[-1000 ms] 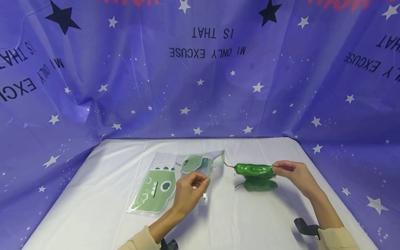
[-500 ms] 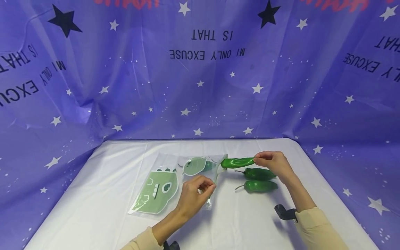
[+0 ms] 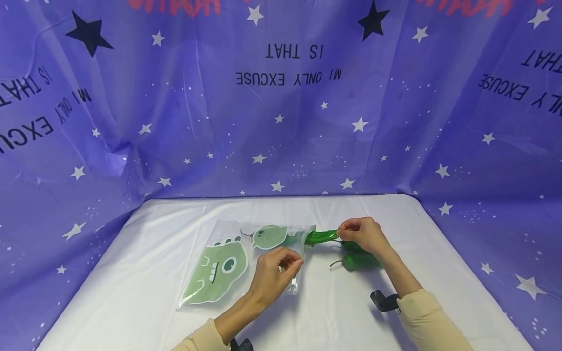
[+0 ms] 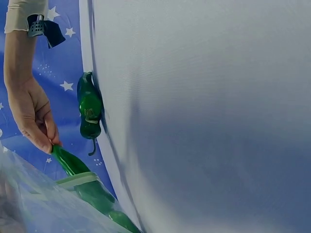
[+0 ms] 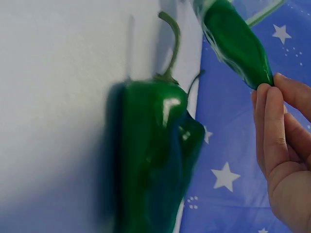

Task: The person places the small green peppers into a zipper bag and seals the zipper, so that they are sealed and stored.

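Observation:
A clear plastic bag with a green one-eyed monster print lies on the white table. At its mouth, my left hand pinches the near edge between thumb and fingers. My right hand pinches the tip of a green chili pepper, whose stem end is inside the bag mouth. Another pepper's stem shows inside the bag, its body mostly behind the print. Two more green peppers lie on the table below the right hand, the nearer pepper large in the right wrist view.
The white tablecloth covers the table. A purple star-patterned curtain stands round its back and sides. Black camera mounts sit at both wrists, the right mount hanging low over the cloth.
My right hand has lifted the pepper off the others and moved it left, its stem end going into the bag mouth. My left hand has shifted slightly right, still pinching the bag.

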A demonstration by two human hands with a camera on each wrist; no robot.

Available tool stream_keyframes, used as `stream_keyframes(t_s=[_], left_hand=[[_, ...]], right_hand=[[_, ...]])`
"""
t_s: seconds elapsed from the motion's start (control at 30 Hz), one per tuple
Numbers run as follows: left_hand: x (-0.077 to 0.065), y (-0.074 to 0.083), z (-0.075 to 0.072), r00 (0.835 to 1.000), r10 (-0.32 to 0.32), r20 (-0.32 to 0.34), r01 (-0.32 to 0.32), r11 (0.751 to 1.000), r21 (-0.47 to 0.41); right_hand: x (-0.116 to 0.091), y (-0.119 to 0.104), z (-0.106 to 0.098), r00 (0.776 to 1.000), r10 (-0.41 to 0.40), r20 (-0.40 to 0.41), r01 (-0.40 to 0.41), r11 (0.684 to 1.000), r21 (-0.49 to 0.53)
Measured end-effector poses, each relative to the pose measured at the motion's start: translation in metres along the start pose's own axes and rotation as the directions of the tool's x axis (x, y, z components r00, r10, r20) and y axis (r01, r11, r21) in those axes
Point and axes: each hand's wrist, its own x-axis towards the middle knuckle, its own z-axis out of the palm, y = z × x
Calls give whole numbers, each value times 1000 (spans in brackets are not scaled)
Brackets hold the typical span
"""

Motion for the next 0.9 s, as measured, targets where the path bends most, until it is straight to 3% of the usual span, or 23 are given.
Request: stream_keyframes(t_s=[0.3, 0.57, 0.83, 0.9], left_hand=[[0, -3, 0, 999, 30, 16, -29, 999, -33], [1, -1, 1, 996, 84, -22, -85, 995, -48], [13, 33, -10, 994, 86, -70, -90, 994, -56], [14, 36, -11, 993, 89, -77, -94, 994, -59]], right_hand=[[4, 0, 24, 999, 29, -43, -26, 997, 73], [8, -7, 38, 998, 14, -68, -8, 995, 96], [11, -16, 47, 995, 1, -104, 12, 993, 119], [13, -18, 50, 993, -5, -116, 18, 993, 115]])
